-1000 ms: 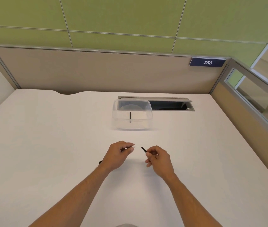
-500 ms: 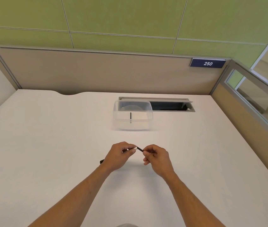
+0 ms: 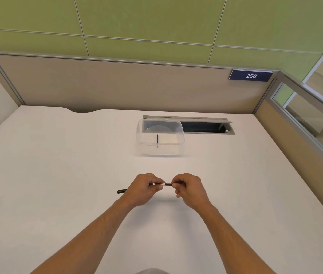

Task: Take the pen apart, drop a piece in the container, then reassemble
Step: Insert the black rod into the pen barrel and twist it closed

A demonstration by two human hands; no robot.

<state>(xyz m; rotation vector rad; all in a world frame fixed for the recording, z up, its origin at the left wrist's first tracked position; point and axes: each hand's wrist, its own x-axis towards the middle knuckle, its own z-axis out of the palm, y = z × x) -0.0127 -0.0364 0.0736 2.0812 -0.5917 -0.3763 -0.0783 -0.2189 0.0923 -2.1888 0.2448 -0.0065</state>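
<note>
Hands met above the desk (image 3: 57, 175) middle, left hand (image 3: 143, 189) closed around pen barrel (image 3: 122, 191), right hand (image 3: 189, 187) pinching black end piece (image 3: 168, 184), thin black piece (image 3: 157, 141) lay in clear container (image 3: 180, 147) near the back edge.

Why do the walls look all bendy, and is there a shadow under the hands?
Head view: the wide lens bows the partition and the desk edges outward; soft, even light leaves only a faint grey shadow under the left hand and right hand holding the pen; the clear container shows mild pale reflections, no harsh glare; nothing looks clearly blurred.
</note>
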